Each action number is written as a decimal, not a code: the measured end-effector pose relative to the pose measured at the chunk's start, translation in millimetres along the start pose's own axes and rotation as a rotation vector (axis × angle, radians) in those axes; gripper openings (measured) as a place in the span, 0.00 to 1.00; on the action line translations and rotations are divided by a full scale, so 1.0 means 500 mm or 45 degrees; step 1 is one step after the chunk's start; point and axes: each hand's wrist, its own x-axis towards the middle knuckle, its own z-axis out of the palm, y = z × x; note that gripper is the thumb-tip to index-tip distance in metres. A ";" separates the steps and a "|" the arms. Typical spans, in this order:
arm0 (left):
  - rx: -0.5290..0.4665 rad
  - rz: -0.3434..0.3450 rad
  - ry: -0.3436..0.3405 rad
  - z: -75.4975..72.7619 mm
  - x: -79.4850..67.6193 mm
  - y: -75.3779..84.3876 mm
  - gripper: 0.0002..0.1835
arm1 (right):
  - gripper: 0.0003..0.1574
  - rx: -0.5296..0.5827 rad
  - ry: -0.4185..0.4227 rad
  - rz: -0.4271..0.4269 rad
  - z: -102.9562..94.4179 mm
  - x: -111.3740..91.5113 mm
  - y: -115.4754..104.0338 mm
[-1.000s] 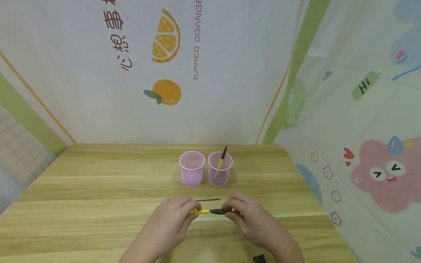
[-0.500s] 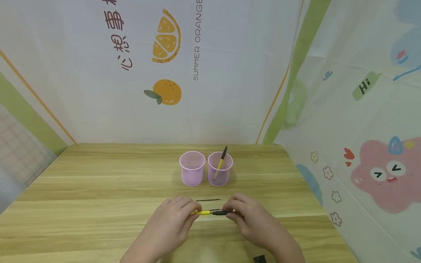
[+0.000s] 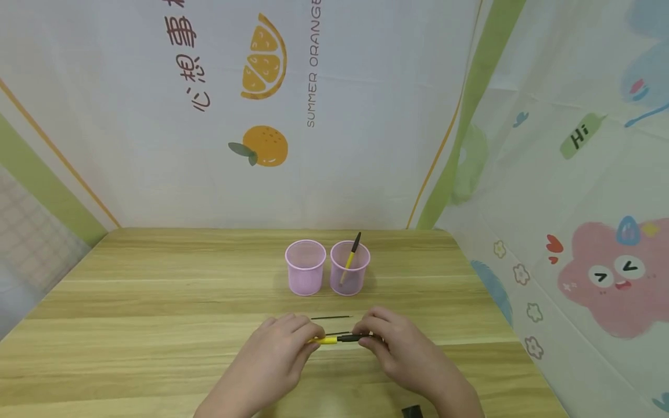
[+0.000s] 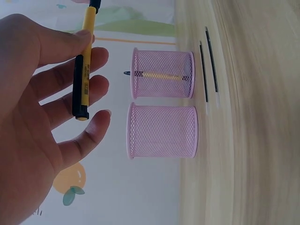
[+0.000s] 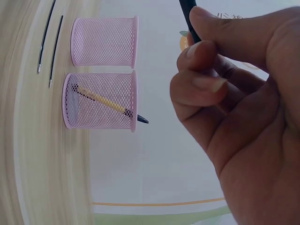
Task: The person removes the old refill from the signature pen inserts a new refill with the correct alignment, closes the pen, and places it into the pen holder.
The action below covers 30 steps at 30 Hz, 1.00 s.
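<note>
My left hand (image 3: 277,355) pinches the yellow barrel (image 3: 328,341) of a ballpoint pen between thumb and fingers. In the left wrist view the barrel's black clip (image 4: 78,86) and end button point back toward the palm. My right hand (image 3: 405,351) pinches the pen's black front section (image 5: 188,14); its tip is hidden by the fingers. Held level above the table, the two pen parts meet end to end between the hands. Just beyond them, two thin dark pen refills (image 4: 212,58) lie side by side on the wooden table (image 3: 157,325).
Two pink mesh pen cups stand behind the refills. The left cup (image 3: 305,278) shows nothing inside; a yellow and black pen (image 3: 349,260) leans in the right cup (image 3: 360,278). A small black object (image 3: 412,411) lies by the right forearm. Printed cloth (image 3: 366,174) hangs behind the table.
My left hand has shifted slightly right, bringing the yellow barrel up to the black section and closing the small gap between them. The nearer refill shows more behind the pen. The right hand stays nearly still.
</note>
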 end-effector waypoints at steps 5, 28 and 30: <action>-0.002 -0.001 0.008 0.002 0.000 0.000 0.05 | 0.10 0.025 -0.005 0.007 -0.001 0.000 0.000; -0.003 0.027 0.023 0.002 0.002 0.001 0.07 | 0.07 0.031 0.015 0.011 0.004 0.004 -0.003; -0.003 0.039 0.039 0.003 0.003 0.001 0.07 | 0.07 0.033 0.005 0.058 0.006 0.005 -0.004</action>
